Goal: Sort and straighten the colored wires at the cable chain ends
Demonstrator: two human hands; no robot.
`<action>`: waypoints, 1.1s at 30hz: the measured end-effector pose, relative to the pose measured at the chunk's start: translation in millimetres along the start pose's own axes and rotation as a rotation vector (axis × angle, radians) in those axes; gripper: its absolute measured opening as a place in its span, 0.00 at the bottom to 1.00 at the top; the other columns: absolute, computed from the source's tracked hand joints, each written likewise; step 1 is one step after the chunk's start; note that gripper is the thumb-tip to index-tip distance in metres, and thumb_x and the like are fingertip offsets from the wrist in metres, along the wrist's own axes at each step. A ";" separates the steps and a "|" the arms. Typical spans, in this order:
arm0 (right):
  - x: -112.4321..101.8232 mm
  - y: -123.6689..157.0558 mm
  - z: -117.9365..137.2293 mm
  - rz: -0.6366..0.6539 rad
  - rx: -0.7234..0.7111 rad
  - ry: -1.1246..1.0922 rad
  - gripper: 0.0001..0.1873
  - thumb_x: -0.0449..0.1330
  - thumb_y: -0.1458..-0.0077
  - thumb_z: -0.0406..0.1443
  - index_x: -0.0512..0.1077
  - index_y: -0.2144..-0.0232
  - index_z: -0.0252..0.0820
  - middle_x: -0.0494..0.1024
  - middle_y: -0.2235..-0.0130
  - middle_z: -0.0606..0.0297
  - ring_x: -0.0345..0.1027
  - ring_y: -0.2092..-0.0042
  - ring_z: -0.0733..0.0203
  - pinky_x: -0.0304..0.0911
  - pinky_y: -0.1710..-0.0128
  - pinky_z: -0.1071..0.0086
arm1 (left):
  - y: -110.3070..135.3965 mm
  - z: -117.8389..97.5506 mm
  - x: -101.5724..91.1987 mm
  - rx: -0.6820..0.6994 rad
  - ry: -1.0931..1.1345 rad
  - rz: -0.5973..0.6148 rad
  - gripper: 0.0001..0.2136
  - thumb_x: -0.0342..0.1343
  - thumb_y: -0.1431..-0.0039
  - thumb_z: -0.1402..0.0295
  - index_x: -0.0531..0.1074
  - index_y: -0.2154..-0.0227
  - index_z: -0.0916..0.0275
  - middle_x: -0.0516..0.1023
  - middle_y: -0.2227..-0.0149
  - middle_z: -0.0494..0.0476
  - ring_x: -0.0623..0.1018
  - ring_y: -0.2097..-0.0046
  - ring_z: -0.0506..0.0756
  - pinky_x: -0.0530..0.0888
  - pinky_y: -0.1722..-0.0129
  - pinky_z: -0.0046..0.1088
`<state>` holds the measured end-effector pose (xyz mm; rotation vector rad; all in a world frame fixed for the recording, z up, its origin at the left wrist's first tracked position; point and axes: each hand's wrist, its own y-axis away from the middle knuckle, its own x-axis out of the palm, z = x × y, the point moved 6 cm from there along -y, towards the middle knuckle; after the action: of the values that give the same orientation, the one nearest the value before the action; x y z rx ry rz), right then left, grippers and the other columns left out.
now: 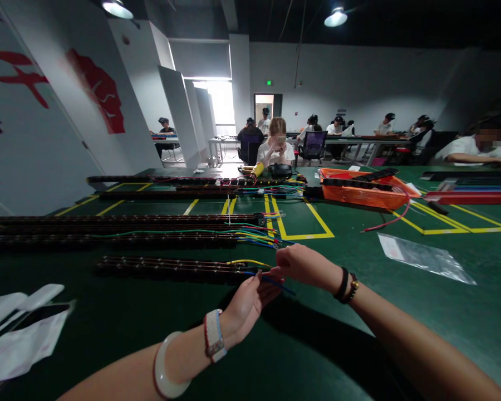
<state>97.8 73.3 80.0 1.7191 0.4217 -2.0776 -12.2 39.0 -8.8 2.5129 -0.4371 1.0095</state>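
A dark cable bundle (pixel 171 267) lies crosswise on the green table in front of me. From its right end come a blue wire (pixel 290 291) and a yellow wire (pixel 248 261). My left hand (pixel 246 303) is closed around the blue wire beside the bundle's end; the wire's tip sticks out past its fingers to the right. My right hand (pixel 304 267) comes in from the right, fingers curled in a pinch against the left fingertips. The yellow wire runs up to this pinch, where its end is hidden.
Behind lie more dark bundles (pixel 121 236) with coloured wire ends (pixel 259 236). An orange basket (pixel 359 197) stands at the back right, a clear plastic bag (pixel 426 259) nearer. White packets (pixel 25 334) lie at the left. A person (pixel 275 147) sits across the table.
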 end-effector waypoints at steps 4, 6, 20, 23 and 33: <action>10.6 5.0 9.6 0.073 -0.005 0.024 0.10 0.60 0.48 0.42 0.73 0.69 0.41 0.77 0.72 0.63 0.68 0.72 0.63 0.48 0.78 0.72 | -0.2 0.7 -0.6 -0.014 -0.001 -0.032 0.10 0.48 0.38 0.71 0.73 0.65 0.68 0.79 0.61 0.61 0.78 0.58 0.54 0.68 0.46 0.37; 16.4 4.8 13.5 0.070 -0.029 0.019 0.06 0.60 0.48 0.37 0.73 0.67 0.42 0.77 0.71 0.63 0.69 0.71 0.62 0.50 0.77 0.73 | -0.5 0.6 -0.2 -0.010 0.006 -0.044 0.10 0.48 0.38 0.71 0.73 0.65 0.68 0.79 0.62 0.61 0.78 0.59 0.54 0.68 0.46 0.37; 26.1 -5.7 5.4 0.043 -0.235 0.031 0.16 0.53 0.43 0.31 0.74 0.55 0.50 0.80 0.64 0.62 0.71 0.64 0.61 0.61 0.66 0.72 | 10.2 11.0 12.6 -0.167 -0.442 0.093 0.28 0.39 0.41 0.46 0.69 0.71 0.68 0.79 0.70 0.66 0.80 0.68 0.59 0.74 0.67 0.35; 32.0 -7.9 1.8 0.075 -0.183 0.035 0.16 0.54 0.44 0.33 0.75 0.55 0.48 0.80 0.63 0.60 0.73 0.64 0.61 0.61 0.67 0.74 | 10.7 13.4 14.6 -0.153 -0.510 0.137 0.29 0.40 0.43 0.44 0.70 0.71 0.69 0.79 0.71 0.67 0.80 0.69 0.58 0.74 0.67 0.34; 31.9 -7.0 10.1 0.021 -0.152 0.180 0.18 0.57 0.46 0.35 0.71 0.52 0.52 0.79 0.67 0.62 0.72 0.68 0.59 0.59 0.71 0.72 | 9.9 11.7 16.1 -0.141 -0.482 0.175 0.33 0.37 0.45 0.41 0.70 0.70 0.69 0.79 0.69 0.69 0.79 0.67 0.58 0.73 0.64 0.35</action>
<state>80.7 70.7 50.5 1.8166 0.5963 -1.8321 1.6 22.7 -2.7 2.6070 -0.8465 0.3957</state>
